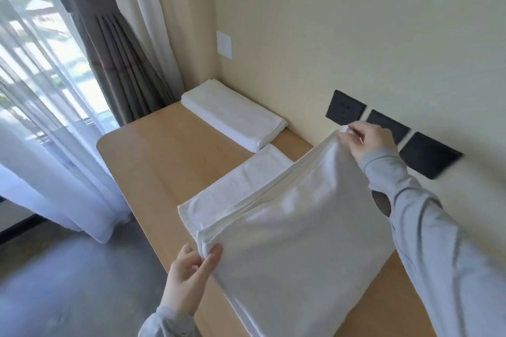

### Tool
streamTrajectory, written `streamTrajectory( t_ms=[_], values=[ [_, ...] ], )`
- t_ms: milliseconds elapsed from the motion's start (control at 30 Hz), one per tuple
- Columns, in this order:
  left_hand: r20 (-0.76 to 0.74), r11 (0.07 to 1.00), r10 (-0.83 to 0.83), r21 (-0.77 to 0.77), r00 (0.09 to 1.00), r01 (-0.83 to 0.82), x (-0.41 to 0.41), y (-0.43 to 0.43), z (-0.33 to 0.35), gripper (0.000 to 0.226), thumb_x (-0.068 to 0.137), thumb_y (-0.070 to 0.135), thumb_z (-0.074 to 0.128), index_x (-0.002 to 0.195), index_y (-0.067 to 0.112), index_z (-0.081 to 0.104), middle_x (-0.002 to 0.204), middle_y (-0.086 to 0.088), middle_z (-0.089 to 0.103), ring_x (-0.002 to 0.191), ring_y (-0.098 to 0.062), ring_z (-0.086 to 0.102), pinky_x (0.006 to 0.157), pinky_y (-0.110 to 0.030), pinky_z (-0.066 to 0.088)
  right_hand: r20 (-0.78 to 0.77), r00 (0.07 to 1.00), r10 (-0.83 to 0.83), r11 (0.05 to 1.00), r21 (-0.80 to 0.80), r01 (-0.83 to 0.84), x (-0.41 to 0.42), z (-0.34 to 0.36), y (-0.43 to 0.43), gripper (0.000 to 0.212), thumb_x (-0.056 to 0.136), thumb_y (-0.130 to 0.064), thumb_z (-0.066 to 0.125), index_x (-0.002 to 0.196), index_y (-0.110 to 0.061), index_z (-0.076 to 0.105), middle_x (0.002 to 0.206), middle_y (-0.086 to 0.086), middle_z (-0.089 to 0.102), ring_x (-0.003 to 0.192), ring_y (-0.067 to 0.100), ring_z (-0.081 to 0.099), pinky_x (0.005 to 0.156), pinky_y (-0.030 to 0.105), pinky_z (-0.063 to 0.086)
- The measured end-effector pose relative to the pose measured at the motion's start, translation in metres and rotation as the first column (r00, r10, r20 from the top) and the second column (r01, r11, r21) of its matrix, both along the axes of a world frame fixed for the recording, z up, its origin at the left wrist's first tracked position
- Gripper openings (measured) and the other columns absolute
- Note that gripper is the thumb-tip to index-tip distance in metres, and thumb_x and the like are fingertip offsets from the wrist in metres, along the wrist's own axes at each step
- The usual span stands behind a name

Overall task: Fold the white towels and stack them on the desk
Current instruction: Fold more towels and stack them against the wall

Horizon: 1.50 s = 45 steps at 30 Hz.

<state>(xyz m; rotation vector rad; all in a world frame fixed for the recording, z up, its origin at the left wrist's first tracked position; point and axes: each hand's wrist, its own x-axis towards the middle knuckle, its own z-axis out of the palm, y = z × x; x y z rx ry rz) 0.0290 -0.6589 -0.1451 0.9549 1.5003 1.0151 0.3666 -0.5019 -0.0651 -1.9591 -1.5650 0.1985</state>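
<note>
Wooden desk (153,150) along cream wall. White towel (295,216) lifted over desk's near half, stretched between two corners. Folded stack (232,115) at far end by wall. Right hand (364,139) pinching far corner, fingers together. Left hand (191,276) pinching near corner, thumb against fingers.

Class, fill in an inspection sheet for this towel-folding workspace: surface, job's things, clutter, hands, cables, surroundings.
Surface: wooden desk, set against the wall.
Job's things: folded towels lying in the far corner; held towel lifted over the desk, partly folded.
Clutter: nothing seen.
Hands: left hand has a grip on the near corner; right hand pinches the far corner.
Cables: nothing seen.
Surroundings: three black wall sockets, white wall plate, grey curtain, window.
</note>
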Motion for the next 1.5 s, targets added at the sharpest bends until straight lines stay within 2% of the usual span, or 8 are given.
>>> streamTrajectory(
  t_ms=[200, 333, 533, 667, 767, 967, 1200, 1500],
  values=[
    [0.056, 0.990, 0.030, -0.137, 0.998, -0.022, -0.055, 0.084, -0.053, 0.030, 0.087, 0.014, 0.063, 0.061, 0.004, 0.072, 0.091, -0.008, 0.061, 0.076, 0.003, 0.057, 0.074, -0.017, 0.041, 0.000, 0.999, 0.049, 0.973, -0.224, -0.048, -0.081, -0.067, 0.113, 0.017, 0.089, -0.021, 0.058, 0.088, -0.003, 0.061, 0.080, 0.013, 0.056, 0.075, 0.028, 0.050, 0.068, 0.027, 0.032],
    [0.022, 0.953, 0.049, -0.302, 0.999, -0.040, -0.076, 0.127, -0.096, 0.027, 0.091, 0.021, 0.061, 0.069, 0.006, 0.070, 0.084, -0.015, 0.069, 0.083, -0.025, 0.060, 0.089, -0.042, 0.048, -0.073, 0.997, 0.001, 0.930, -0.368, -0.028, -0.114, -0.127, 0.158, 0.019, 0.093, -0.019, 0.053, 0.103, -0.004, 0.060, 0.097, 0.007, 0.062, 0.086, 0.022, 0.054, 0.073, 0.022, 0.032],
    [-0.523, 0.994, 0.043, -0.065, 0.851, -0.090, -0.083, 0.147, -0.116, 0.040, 0.082, 0.017, 0.062, 0.120, 0.005, 0.053, 0.111, -0.010, 0.053, 0.097, -0.025, 0.052, 0.085, -0.039, 0.042, 0.293, 0.949, 0.116, 0.910, -0.413, 0.017, -0.133, -0.169, 0.170, 0.028, 0.092, -0.014, 0.050, 0.119, -0.008, 0.050, 0.121, 0.010, 0.052, 0.107, 0.029, 0.052, 0.086, 0.040, 0.044],
    [-0.765, 0.955, -0.020, 0.175, 0.644, 0.238, -0.051, 0.171, -0.101, 0.038, 0.082, 0.038, 0.051, 0.103, 0.009, 0.065, 0.092, -0.005, 0.060, 0.087, -0.024, 0.052, 0.073, -0.034, 0.038, 0.492, 0.774, 0.399, 0.902, -0.056, -0.429, -0.134, -0.163, 0.154, 0.032, 0.063, 0.014, 0.064, 0.090, -0.005, 0.068, 0.090, 0.007, 0.067, 0.086, 0.030, 0.063, 0.077, 0.037, 0.045],
    [-0.806, 0.939, -0.156, 0.059, 0.571, 0.339, -0.040, 0.187, -0.104, 0.027, 0.075, 0.032, 0.077, 0.089, 0.010, 0.068, 0.081, -0.004, 0.061, 0.078, -0.033, 0.058, 0.070, -0.040, 0.044, 0.475, 0.590, 0.653, 0.743, -0.252, -0.620, -0.130, -0.163, 0.141, 0.034, 0.057, 0.015, 0.066, 0.083, -0.006, 0.070, 0.090, 0.005, 0.070, 0.087, 0.026, 0.066, 0.078, 0.035, 0.044],
    [-0.752, 0.933, -0.202, 0.048, 0.628, 0.358, -0.049, 0.195, -0.117, 0.041, 0.060, 0.037, 0.086, 0.075, 0.009, 0.061, 0.070, -0.001, 0.056, 0.069, -0.030, 0.054, 0.068, -0.038, 0.043, 0.553, 0.488, 0.675, 0.715, -0.329, -0.617, -0.119, -0.158, 0.148, 0.020, 0.065, -0.013, 0.081, 0.075, -0.013, 0.064, 0.080, 0.000, 0.063, 0.076, 0.022, 0.063, 0.079, 0.028, 0.037],
    [-0.718, 0.872, -0.145, 0.233, 0.681, 0.431, -0.064, 0.197, -0.124, 0.060, 0.093, 0.060, 0.027, 0.066, 0.009, 0.047, 0.060, 0.001, 0.046, 0.054, -0.023, 0.046, 0.061, -0.029, 0.033, 0.564, 0.615, 0.550, 0.823, -0.244, -0.512, -0.129, -0.165, 0.157, 0.015, 0.074, -0.008, 0.070, 0.072, -0.012, 0.056, 0.071, -0.001, 0.060, 0.074, 0.024, 0.061, 0.080, 0.038, 0.046],
    [-0.611, 0.935, -0.224, 0.086, 0.759, 0.345, -0.072, 0.207, -0.129, 0.023, 0.086, 0.024, 0.059, 0.072, 0.013, 0.045, 0.054, 0.010, 0.041, 0.048, -0.005, 0.033, 0.050, -0.026, 0.032, 0.508, 0.801, 0.318, 0.948, -0.174, -0.266, -0.144, -0.179, 0.157, 0.029, 0.062, -0.018, 0.085, 0.075, -0.010, 0.061, 0.072, 0.001, 0.062, 0.070, 0.022, 0.061, 0.060, 0.033, 0.043]
  ],
)
